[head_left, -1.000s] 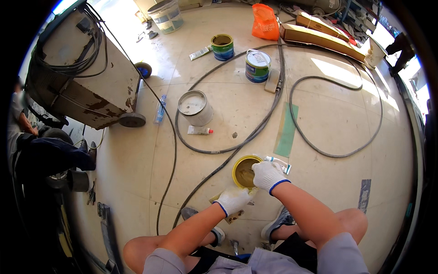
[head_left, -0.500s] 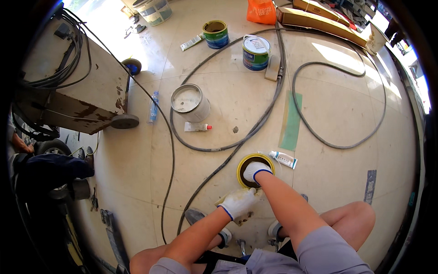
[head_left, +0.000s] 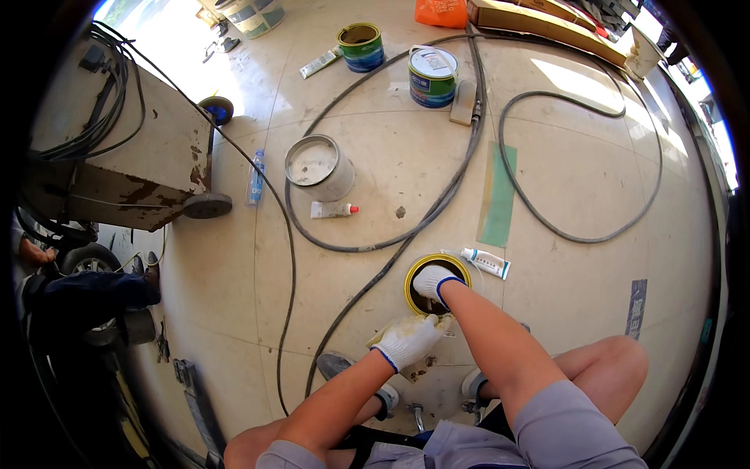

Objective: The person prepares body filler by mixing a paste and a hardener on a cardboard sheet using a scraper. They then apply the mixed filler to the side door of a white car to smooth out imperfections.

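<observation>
1. White cotton gloves are covering both hands, and the person is squatting on the pale floor (head_left: 375, 234).
2. The right hand (head_left: 432, 280) is now reaching down inside the yellow-rimmed can (head_left: 412, 281); a moment ago it was only resting at the rim. Its fingers are curled, but I cannot tell what they are gripping in there.
3. The left hand (head_left: 408, 340) is staying just beside the can, on its near side. It is closed loosely on a flat, pale, putty-smeared scraper (head_left: 383, 334).
4. The can is sitting on the floor right in front of the knees, with a small white tube (head_left: 486, 262) lying just beside it.
5. So the scooping seems to be starting now: the hand is going into the stuff in the can, and the scraper is waiting close by.
6. A grey hose (head_left: 437, 205) is running past the can.
</observation>
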Demonstrator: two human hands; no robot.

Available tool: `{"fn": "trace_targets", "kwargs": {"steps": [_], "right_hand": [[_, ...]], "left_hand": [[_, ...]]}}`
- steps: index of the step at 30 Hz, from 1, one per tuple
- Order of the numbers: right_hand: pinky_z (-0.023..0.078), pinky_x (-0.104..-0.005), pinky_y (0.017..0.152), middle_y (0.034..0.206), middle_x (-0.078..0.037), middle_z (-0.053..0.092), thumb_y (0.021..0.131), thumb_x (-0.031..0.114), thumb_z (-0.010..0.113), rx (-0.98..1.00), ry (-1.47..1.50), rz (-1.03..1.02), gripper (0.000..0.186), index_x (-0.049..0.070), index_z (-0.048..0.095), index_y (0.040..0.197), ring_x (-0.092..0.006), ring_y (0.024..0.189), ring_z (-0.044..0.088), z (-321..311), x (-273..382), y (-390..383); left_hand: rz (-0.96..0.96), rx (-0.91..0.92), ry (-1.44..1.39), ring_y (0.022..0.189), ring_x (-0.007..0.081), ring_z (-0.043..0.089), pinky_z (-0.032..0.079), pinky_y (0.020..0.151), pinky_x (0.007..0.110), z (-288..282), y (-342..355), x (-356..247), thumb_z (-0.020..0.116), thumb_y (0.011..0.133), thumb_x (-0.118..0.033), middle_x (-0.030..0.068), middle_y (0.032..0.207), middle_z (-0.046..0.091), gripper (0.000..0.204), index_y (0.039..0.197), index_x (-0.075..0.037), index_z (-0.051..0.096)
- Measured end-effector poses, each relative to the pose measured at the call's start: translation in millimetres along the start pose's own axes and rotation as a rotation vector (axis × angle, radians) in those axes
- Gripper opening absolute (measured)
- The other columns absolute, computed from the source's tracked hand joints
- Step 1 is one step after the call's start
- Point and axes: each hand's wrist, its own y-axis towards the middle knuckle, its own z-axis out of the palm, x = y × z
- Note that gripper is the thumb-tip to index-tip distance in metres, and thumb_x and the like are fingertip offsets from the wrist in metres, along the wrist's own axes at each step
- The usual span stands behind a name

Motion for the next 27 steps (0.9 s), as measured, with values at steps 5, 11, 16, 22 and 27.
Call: {"fn": "trace_targets", "kwargs": {"steps": [5,11,16,22,27], "right_hand": [[0.06,-0.0461,0.082,0.107,-0.023,0.077,0.09,0.013,0.068,-0.061,-0.154,-0.017,0.021,0.003,0.083,0.102,-0.039,0.097,0.076,1.3,-4.3,-9.3],[0.061,-0.0443,0.078,0.102,-0.027,0.076,0.091,0.012,0.067,-0.163,-0.066,0.103,0.023,-0.001,0.081,0.104,-0.0386,0.09,0.077,7.3,3.3,-29.3],[0.061,-0.044,0.077,0.096,-0.02,0.079,0.09,0.007,0.066,-0.393,0.353,0.323,0.02,0.005,0.084,0.098,-0.0329,0.092,0.079,34.8,-8.7,-26.5],[0.06,-0.045,0.086,0.103,-0.022,0.079,0.091,0.016,0.062,-0.227,0.035,0.248,0.025,0.006,0.084,0.098,-0.0369,0.098,0.077,-31.5,13.1,-70.4],[0.059,-0.0466,0.09,0.112,-0.022,0.078,0.091,0.021,0.059,-0.235,-0.013,0.249,0.03,0.007,0.083,0.104,-0.0377,0.104,0.076,-1.6,-4.8,-28.5]], "left_hand": [[-0.023,0.066,0.017,0.097,0.036,0.074,0.061,0.077,0.048,-8.6,2.9,-4.2,0.057,0.096,-0.008,0.016,0.114,0.068,0.049,0.144,-0.014,0.053],[-0.04,0.047,0.034,0.098,0.0364,0.074,0.061,0.08,0.047,14.0,0.4,5.1,0.06,0.094,-0.008,0.0144,0.116,0.067,0.042,0.135,-0.014,0.062],[-0.009,-0.034,0.045,0.096,0.0356,0.075,0.062,0.077,0.047,11.8,0.5,-5.5,0.058,0.097,-0.012,0.0155,0.114,0.07,0.033,0.13,-0.01,0.063],[-0.028,-0.07,0.042,0.094,0.0346,0.076,0.062,0.076,0.047,22.0,4.1,-9.3,0.056,0.099,-0.012,0.0176,0.113,0.073,0.036,0.134,-0.007,0.06],[-0.012,-0.07,0.015,0.098,0.0354,0.075,0.061,0.081,0.047,33.8,11.8,-10.9,0.057,0.098,-0.012,0.0163,0.117,0.073,0.041,0.139,-0.008,0.058]]}}
